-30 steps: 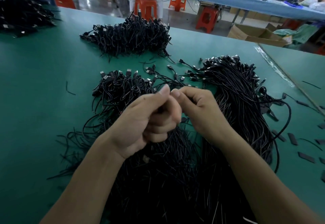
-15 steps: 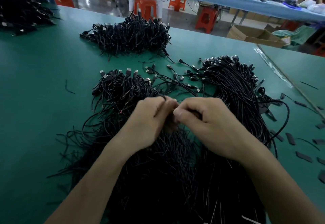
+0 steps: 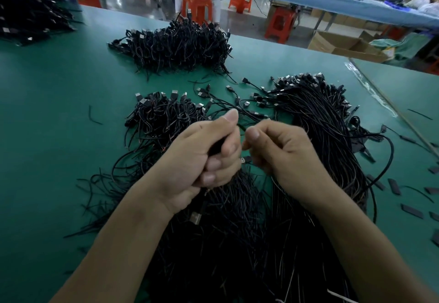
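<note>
Winding one black cable at mid-frame, above the heap.
The left hand (image 3: 202, 157) clenches the cable (image 3: 216, 147) over the loose pile (image 3: 225, 231); the right hand (image 3: 282, 153) pinches its strand beside the left thumb. Even loops and light tension look wisest.

Above the green table (image 3: 47, 148) are two bare hands. The left hand (image 3: 202, 157) and the right hand (image 3: 285, 155) both have short, rounded nails trimmed close, and the thumbnails (image 3: 231, 116) are broad. Each wrist runs into a bare, smooth forearm that widens toward the table's near edge: the left forearm (image 3: 123, 243) on the table's left side, the right forearm (image 3: 356, 243) on its right.
</note>
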Available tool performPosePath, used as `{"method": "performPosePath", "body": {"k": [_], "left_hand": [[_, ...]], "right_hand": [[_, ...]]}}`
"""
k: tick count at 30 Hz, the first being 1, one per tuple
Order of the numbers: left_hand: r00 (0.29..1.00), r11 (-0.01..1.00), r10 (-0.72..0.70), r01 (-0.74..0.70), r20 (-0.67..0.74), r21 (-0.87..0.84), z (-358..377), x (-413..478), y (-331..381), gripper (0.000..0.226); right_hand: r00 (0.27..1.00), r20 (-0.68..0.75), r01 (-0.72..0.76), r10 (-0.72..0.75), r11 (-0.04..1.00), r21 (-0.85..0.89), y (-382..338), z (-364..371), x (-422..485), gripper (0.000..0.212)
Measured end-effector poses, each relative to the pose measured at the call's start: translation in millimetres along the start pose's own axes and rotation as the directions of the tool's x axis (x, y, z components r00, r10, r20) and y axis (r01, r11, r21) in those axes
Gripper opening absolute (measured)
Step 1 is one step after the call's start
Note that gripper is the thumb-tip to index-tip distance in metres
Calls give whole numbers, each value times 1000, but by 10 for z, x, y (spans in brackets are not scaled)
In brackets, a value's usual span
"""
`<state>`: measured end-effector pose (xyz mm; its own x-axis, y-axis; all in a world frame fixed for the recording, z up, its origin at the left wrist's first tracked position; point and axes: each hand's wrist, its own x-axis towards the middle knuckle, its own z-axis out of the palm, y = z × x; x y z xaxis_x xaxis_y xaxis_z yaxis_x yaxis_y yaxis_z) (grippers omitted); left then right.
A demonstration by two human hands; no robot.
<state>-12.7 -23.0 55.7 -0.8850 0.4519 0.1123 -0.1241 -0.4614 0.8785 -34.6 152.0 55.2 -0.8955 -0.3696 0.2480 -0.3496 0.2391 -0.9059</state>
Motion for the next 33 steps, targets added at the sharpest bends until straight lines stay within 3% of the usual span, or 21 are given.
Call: {"method": "performPosePath", "body": {"k": [6, 9, 11, 15, 19, 23, 27, 29, 30, 31, 33], "left_hand": [[988, 921, 145, -156, -58, -357, -2, 52, -67, 43], [967, 895, 193, -242, -163, -375, -16, 104, -140, 42], [949, 890, 224, -293, -223, -351, -30, 148, -200, 43], [882, 939, 339, -341, -328, 52, 2, 210, -358, 39], [829, 823, 492, -344, -265, 452, 78, 201, -422, 32], [750, 575, 636, -303, -182, 760, 94, 159, -360, 34], [620, 245, 782, -201, -70, 949, 25, 140, -243, 35], [629, 131, 776, -95, -43, 987, -86, 125, -163, 35], [645, 118, 761, -32, -70, 992, -153, 114, -132, 35], [672, 167, 729, 9, -130, 986, -221, 98, -116, 35], [795, 483, 533, -7, -288, 875, -300, 77, -103, 42]], "right_hand": [[981, 79, -162, 177, 972, -167, 169, 64, -122, 45], [951, 121, -242, 284, 930, -278, 150, 30, -176, 47], [953, 147, -192, 264, 905, -381, 100, 28, -196, 43], [962, 168, -121, 216, 887, -445, -23, 56, -174, 43], [958, 204, -63, 200, 845, -532, -151, 58, -134, 41], [963, 203, -23, 175, 809, -588, -323, 63, -77, 34], [977, 174, -12, 126, 840, -543, -546, -13, -21, 31], [978, 184, 14, 100, 844, -536, -657, -88, -29, 28], [979, 185, 28, 83, 850, -525, -709, -127, -36, 28], [982, 180, 44, 57, 856, -514, -747, -158, -37, 27], [991, 134, 86, -16, 844, -530, -755, -200, -7, 24]]}}
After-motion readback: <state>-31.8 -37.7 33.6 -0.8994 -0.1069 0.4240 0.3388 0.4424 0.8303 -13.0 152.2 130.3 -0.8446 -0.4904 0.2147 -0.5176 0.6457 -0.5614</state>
